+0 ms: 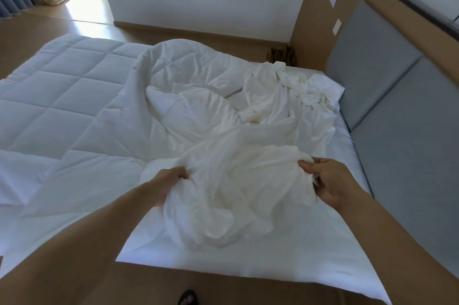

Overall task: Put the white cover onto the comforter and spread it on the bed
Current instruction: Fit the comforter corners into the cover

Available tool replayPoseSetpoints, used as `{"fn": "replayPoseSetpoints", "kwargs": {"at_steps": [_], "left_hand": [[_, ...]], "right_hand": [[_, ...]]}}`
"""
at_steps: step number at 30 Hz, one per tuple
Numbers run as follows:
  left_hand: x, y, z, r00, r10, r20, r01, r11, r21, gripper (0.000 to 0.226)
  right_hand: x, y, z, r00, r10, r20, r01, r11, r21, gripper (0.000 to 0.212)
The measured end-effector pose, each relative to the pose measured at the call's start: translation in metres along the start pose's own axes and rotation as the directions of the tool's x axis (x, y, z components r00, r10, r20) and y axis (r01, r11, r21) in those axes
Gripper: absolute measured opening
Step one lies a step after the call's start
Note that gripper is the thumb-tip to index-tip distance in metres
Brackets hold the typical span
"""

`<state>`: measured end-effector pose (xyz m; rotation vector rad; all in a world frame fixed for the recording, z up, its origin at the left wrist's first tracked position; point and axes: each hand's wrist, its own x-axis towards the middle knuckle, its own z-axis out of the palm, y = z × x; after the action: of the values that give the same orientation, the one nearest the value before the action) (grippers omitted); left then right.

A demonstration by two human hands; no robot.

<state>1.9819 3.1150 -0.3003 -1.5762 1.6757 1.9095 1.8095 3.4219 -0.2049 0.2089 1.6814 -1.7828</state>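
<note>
Head view, poster one: so the white cover (238, 180) is bunched up at the near edge of the bed (223, 262), close to the headboard (387, 86). It's gripped on both sides. The left hand (169, 185) is curled into the folds on the side away from the headboard, and a fold is pinched by the right hand (330, 180) on the headboard side. How should this step be done properly?

Poster two: the opening probably needs to be found first, so the bunch is best fed through hand over hand until a hem or corner turns up. It shouldn't be yanked, since it seems to run on into the crumpled heap (285, 96) nearer the headboard. Then the comforter (62, 96), spread well away from the headboard, can be matched corner to corner. Count-wise:
- one cover, as far as can be told (that heap may be the same cloth)
- one comforter
- two hands
- one headboard
- one sandalled foot (188, 297)
</note>
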Motion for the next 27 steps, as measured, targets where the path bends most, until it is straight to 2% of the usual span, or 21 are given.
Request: {"fn": "replayPoseSetpoints", "kwargs": {"at_steps": [3, 5, 7, 9, 10, 12, 13, 14, 15, 16, 17, 20, 22, 25, 27], "left_hand": [[0.013, -0.009, -0.037, 0.971, 0.067, -0.231, -0.041, 0.993, 0.114, 0.041], [0.020, -0.011, -0.048, 0.931, 0.112, -0.348, -0.021, 0.966, 0.256, 0.047], [0.021, -0.009, -0.041, 0.927, 0.165, -0.338, 0.007, 0.890, 0.455, 0.062], [0.014, -0.006, -0.021, 0.920, 0.296, -0.258, -0.065, 0.763, 0.644, 0.083], [0.006, -0.002, -0.008, 0.886, 0.421, -0.196, -0.186, 0.708, 0.681, 0.087], [-0.020, 0.009, 0.019, 0.741, 0.671, -0.021, -0.537, 0.612, 0.580, 0.079], [-0.034, 0.012, 0.031, 0.653, 0.753, 0.086, -0.678, 0.530, 0.509, 0.075], [-0.047, 0.012, 0.041, 0.591, 0.776, 0.222, -0.751, 0.428, 0.503, 0.074], [-0.053, 0.011, 0.049, 0.570, 0.744, 0.349, -0.764, 0.323, 0.559, 0.076], [-0.051, 0.008, 0.052, 0.576, 0.701, 0.420, -0.744, 0.238, 0.625, 0.078], [-0.046, 0.004, 0.051, 0.605, 0.670, 0.431, -0.703, 0.194, 0.684, 0.076], [-0.031, -0.006, 0.042, 0.663, 0.638, 0.391, -0.651, 0.234, 0.722, 0.039], [-0.029, -0.012, 0.043, 0.658, 0.648, 0.384, -0.708, 0.358, 0.609, 0.016], [-0.032, -0.009, 0.042, 0.678, 0.696, 0.236, -0.722, 0.570, 0.393, 0.016], [-0.033, -0.003, 0.037, 0.717, 0.677, 0.166, -0.688, 0.652, 0.318, 0.018]], "right_hand": [[0.001, 0.006, 0.005, 1.000, 0.013, 0.010, -0.013, 1.000, 0.000, 0.027], [0.002, 0.012, 0.014, 1.000, 0.013, 0.015, -0.013, 1.000, 0.002, 0.026], [0.004, 0.018, 0.032, 0.999, 0.021, 0.038, -0.021, 1.000, 0.006, 0.024], [0.007, 0.024, 0.055, 0.998, 0.031, 0.054, -0.030, 0.999, -0.020, 0.020], [0.008, 0.027, 0.066, 0.998, 0.039, 0.056, -0.037, 0.999, -0.039, 0.020], [0.011, 0.034, 0.084, 0.997, 0.053, 0.055, -0.050, 0.997, -0.061, 0.025], [0.012, 0.036, 0.090, 0.997, 0.054, 0.056, -0.051, 0.997, -0.058, 0.026], [0.013, 0.037, 0.094, 0.997, 0.052, 0.062, -0.049, 0.997, -0.051, 0.026], [0.013, 0.037, 0.097, 0.996, 0.048, 0.070, -0.045, 0.998, -0.045, 0.025], [0.014, 0.035, 0.099, 0.996, 0.043, 0.072, -0.040, 0.998, -0.042, 0.025], [0.013, 0.034, 0.101, 0.997, 0.035, 0.071, -0.032, 0.999, -0.040, 0.024], [0.008, 0.033, 0.105, 0.997, 0.008, 0.071, -0.003, 0.998, -0.060, 0.022], [0.006, 0.037, 0.110, 0.995, -0.055, 0.082, 0.066, 0.990, -0.127, 0.025], [0.002, 0.044, 0.122, 0.966, -0.165, 0.200, 0.224, 0.920, -0.321, 0.040], [-0.001, 0.044, 0.128, 0.944, -0.139, 0.300, 0.239, 0.914, -0.329, 0.048]]}}
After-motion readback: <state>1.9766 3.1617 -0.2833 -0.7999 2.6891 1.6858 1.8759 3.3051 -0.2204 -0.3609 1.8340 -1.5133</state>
